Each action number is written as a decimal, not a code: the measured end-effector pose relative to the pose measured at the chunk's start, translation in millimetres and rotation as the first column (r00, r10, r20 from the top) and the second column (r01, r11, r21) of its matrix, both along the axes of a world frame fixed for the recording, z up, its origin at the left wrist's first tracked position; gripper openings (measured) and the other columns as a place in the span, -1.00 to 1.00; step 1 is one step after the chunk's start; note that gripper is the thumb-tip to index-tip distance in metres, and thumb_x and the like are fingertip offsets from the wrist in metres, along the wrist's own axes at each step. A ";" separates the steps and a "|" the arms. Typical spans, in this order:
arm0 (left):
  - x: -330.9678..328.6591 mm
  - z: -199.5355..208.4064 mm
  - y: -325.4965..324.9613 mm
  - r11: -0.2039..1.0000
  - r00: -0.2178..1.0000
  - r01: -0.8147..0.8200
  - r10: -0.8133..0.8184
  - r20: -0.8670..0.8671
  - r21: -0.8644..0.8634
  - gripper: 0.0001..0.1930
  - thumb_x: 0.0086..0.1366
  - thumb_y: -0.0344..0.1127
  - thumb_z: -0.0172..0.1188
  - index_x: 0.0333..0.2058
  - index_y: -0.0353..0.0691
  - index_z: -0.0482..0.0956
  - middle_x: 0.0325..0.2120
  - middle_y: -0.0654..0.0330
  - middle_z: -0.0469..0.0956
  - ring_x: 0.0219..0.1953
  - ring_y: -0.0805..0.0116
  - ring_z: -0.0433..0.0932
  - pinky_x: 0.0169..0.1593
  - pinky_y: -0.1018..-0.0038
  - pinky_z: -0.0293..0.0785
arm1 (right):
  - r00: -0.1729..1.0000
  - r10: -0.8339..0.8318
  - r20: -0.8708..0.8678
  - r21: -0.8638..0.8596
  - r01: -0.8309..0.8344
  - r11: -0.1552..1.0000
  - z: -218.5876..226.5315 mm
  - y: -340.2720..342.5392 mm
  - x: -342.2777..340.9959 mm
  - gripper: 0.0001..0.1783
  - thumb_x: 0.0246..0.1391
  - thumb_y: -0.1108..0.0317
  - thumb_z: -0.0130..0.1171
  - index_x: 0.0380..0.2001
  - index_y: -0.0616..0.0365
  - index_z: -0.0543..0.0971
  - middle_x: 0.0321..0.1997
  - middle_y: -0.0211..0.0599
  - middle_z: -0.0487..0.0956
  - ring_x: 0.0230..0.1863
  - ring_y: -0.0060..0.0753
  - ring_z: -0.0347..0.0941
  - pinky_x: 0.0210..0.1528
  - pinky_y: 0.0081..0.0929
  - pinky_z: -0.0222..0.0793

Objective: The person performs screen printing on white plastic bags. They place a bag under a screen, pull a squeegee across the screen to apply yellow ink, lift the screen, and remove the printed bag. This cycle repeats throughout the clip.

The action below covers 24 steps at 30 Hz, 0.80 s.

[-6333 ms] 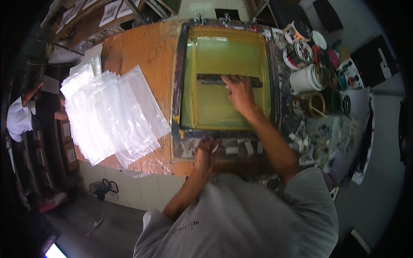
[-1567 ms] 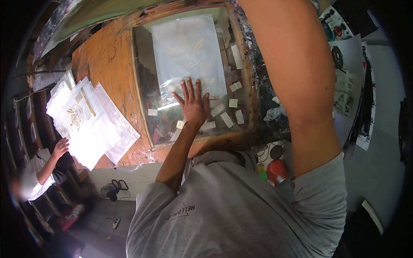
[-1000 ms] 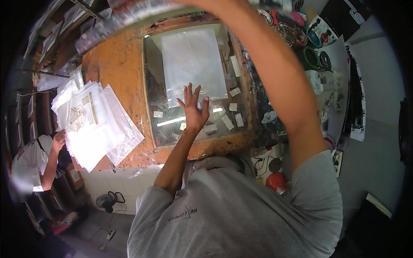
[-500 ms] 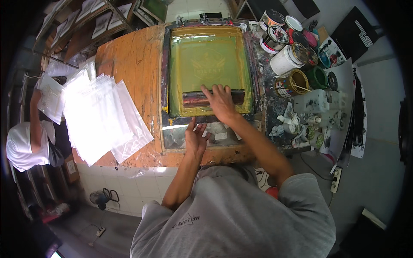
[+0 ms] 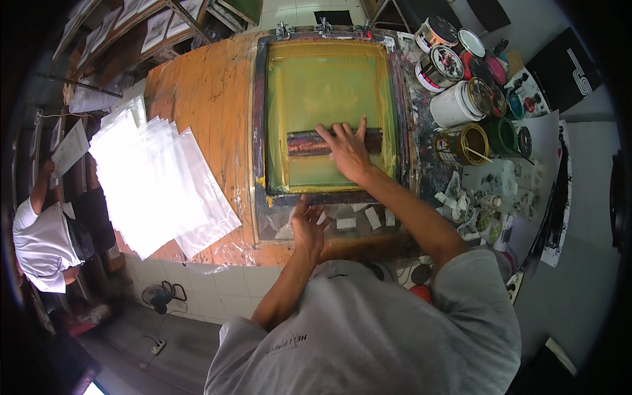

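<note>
My right hand is closed over a dark-stained squeegee, fingers across its top, pressing it on the yellow-green mesh of a screen-printing frame. The squeegee lies crosswise, a little nearer me than the middle of the mesh. At the frame's near edge is my left hand, palm turned up. Its thumb touches the frame's edge from below, while the other fingers stay loosely apart with nothing visible in them. Under the frame's near side shows a clear, tape-marked plate. Metal clamps stand along the frame's far edge.
Left on the wooden table lies a fanned stack of white translucent sheets. Paint cans, an open ochre ink pot and crumpled rags crowd the right side. At far left, another person holds a sheet beside shelves.
The squeegee has slid away from me over the mesh under my right hand. The printed design no longer shows through. The other person's sheet and arm have moved.
</note>
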<state>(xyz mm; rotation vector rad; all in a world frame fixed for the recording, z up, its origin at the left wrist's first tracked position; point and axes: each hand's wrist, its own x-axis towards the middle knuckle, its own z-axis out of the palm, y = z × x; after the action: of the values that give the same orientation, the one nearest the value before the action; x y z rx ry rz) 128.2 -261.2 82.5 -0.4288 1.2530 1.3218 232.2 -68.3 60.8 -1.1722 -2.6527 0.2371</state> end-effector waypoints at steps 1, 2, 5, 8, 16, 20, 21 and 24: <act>-0.4 -3.2 -0.8 1.000 1.000 -0.004 0.004 0.000 -0.015 -0.35 0.37 0.10 0.19 0.26 -0.13 0.25 -0.09 0.10 0.32 0.15 0.07 0.39 0.31 -0.24 0.16 | 1.000 0.006 0.002 0.003 -0.006 1.000 1.7 20.1 -5.6 -0.11 -0.08 0.48 0.44 0.36 -0.06 0.34 -0.02 -0.19 0.44 0.15 -0.08 0.38 0.40 0.74 -0.28; -0.1 -3.0 -0.4 1.000 1.000 -0.004 0.004 0.002 -0.031 -0.34 0.37 0.11 0.19 0.27 -0.12 0.24 -0.08 0.10 0.32 0.16 0.06 0.38 0.30 -0.23 0.17 | 1.000 0.009 0.006 0.005 -0.009 1.000 1.7 40.3 -10.0 -0.12 -0.08 0.48 0.44 0.36 -0.06 0.34 -0.01 -0.19 0.44 0.16 -0.09 0.38 0.39 0.75 -0.28; 2.4 8.1 3.9 0.997 0.999 0.006 -0.009 -0.038 -0.080 -0.32 0.37 0.12 0.21 0.25 -0.19 0.25 -0.06 0.09 0.32 0.19 0.05 0.35 0.26 -0.19 0.25 | 1.000 -0.010 -0.001 0.037 0.010 0.999 -0.6 110.3 -27.2 -0.10 -0.04 0.44 0.46 0.39 -0.09 0.33 0.08 -0.17 0.47 0.23 -0.10 0.38 0.41 0.76 -0.31; 2.8 3.8 2.1 0.994 0.999 -0.024 0.019 -0.051 -0.107 -0.44 0.35 0.10 0.25 0.09 -0.20 0.34 -0.10 0.08 0.35 0.12 0.06 0.40 0.15 -0.12 0.40 | 0.999 -0.042 0.027 0.071 0.040 0.997 -5.8 180.7 -44.3 -0.08 -0.03 0.39 0.48 0.41 -0.13 0.32 0.13 -0.14 0.48 0.27 -0.08 0.37 0.41 0.76 -0.31; 0.6 -1.2 -4.0 0.998 0.998 -0.066 0.066 -0.024 -0.019 -0.67 0.38 0.02 0.28 -0.16 -0.05 0.42 -0.25 0.21 0.42 -0.05 0.17 0.48 0.03 -0.01 0.45 | 0.999 -0.038 0.028 -0.054 0.039 0.998 -5.3 246.4 -51.1 -0.07 0.00 0.23 0.51 0.43 -0.22 0.30 0.21 -0.09 0.52 0.32 0.02 0.38 0.37 0.52 -0.01; 2.8 5.7 -3.3 0.998 0.997 -0.059 0.057 -0.050 -0.033 -0.68 0.39 0.03 0.28 -0.15 -0.04 0.46 -0.27 0.27 0.43 -0.09 0.22 0.49 0.05 0.01 0.43 | 0.996 0.061 0.070 -0.376 -0.030 0.926 26.7 188.2 -31.2 -0.18 0.07 0.16 0.45 0.39 -0.17 0.35 0.21 -0.02 0.55 0.32 0.05 0.40 0.33 0.25 0.14; 2.8 7.3 -5.4 0.997 0.995 -0.080 0.079 -0.065 -0.022 -0.71 0.41 -0.01 0.27 -0.17 -0.05 0.46 -0.29 0.24 0.45 -0.11 0.21 0.53 0.05 0.00 0.48 | 0.992 0.090 0.093 -0.416 -0.043 0.908 42.4 156.5 -27.3 -0.22 0.09 0.15 0.43 0.37 -0.16 0.38 0.21 -0.04 0.56 0.31 0.04 0.41 0.32 0.23 0.15; -3.6 2.6 -12.9 0.993 0.997 -0.059 0.065 -0.052 0.104 -0.76 0.43 -0.07 0.26 -0.20 -0.06 0.45 -0.35 0.23 0.47 -0.13 0.16 0.58 0.06 -0.02 0.50 | 0.992 0.106 0.073 -0.403 -0.068 0.913 69.7 59.6 -0.8 -0.30 0.13 0.23 0.36 0.35 -0.16 0.40 0.09 -0.05 0.56 0.20 0.01 0.44 0.22 0.16 0.18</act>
<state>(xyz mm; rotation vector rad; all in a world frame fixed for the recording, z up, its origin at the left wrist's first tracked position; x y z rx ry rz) 124.7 -274.1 85.1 -0.3635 1.2200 1.4521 231.4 -8.7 130.4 -1.1990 -2.8261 0.7941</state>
